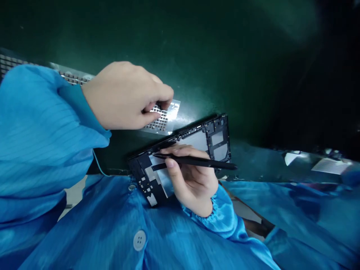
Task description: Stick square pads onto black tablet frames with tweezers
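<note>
Black tweezers [204, 161] are gripped in my right hand [194, 178], their tips pointing left over the upper edge of an opened device frame [143, 168]. That frame looks like a tablet housing, black with silver-grey patches, and lies tilted against the front of my blue smock. Part of it is covered by my right hand. My left hand [126, 95] is curled over a clear sheet of small dark pads [161, 122], thumb and forefinger close together on it. Whether a pad sits between those fingertips cannot be made out.
A longer strip of similar small pads [74, 78] runs out from under my left wrist and sleeve. Dark green matting [197, 56] covers the table. At the right edge lie white pieces [292, 157] and a striped pale sheet [329, 165]. Another blue sleeve [317, 210] shows lower right.
</note>
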`<state>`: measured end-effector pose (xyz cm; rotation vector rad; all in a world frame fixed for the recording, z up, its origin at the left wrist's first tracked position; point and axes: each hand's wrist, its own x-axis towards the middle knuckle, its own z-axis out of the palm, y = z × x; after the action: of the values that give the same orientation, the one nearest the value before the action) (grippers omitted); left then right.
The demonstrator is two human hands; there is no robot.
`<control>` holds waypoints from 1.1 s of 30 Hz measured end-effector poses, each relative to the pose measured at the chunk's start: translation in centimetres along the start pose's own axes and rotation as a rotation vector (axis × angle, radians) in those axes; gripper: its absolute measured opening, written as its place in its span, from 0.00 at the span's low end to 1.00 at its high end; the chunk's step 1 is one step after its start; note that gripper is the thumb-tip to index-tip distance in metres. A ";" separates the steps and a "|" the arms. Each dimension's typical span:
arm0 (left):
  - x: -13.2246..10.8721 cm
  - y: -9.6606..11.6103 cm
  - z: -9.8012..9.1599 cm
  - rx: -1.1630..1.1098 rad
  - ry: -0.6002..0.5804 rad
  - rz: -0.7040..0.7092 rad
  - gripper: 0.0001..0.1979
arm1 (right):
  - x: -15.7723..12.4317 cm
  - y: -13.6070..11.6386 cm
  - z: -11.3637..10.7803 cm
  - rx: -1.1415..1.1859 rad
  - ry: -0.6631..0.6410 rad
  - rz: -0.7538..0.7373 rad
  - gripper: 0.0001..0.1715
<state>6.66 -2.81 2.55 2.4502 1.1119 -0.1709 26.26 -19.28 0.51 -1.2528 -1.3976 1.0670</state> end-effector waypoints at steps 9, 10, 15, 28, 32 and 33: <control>0.2 0.1 -0.1 -0.016 -0.003 -0.029 0.14 | 0.4 0.5 0.3 -0.030 -0.023 -0.038 0.19; 0.2 0.1 -0.1 -0.017 -0.003 -0.037 0.14 | 0.3 0.4 0.3 -0.037 -0.029 -0.056 0.20; 0.2 0.1 -0.1 -0.030 0.004 -0.046 0.14 | 1.2 -0.4 -0.6 -0.127 -0.125 -0.020 0.20; 0.1 -0.1 -0.1 -0.034 -0.011 0.014 0.14 | 8.3 1.0 -4.0 -0.284 -0.181 0.006 0.06; 0.1 -0.1 -0.2 -0.034 -0.007 0.014 0.14 | 8.3 1.0 -3.5 -0.264 -0.170 0.015 0.05; 0.1 -0.1 -0.2 -0.033 -0.002 0.020 0.14 | 8.3 0.9 -3.4 -0.262 -0.159 0.020 0.05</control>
<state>6.68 -2.64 2.65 2.4307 1.0809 -0.1474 29.53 -10.87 0.95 -1.3947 -1.6921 1.0393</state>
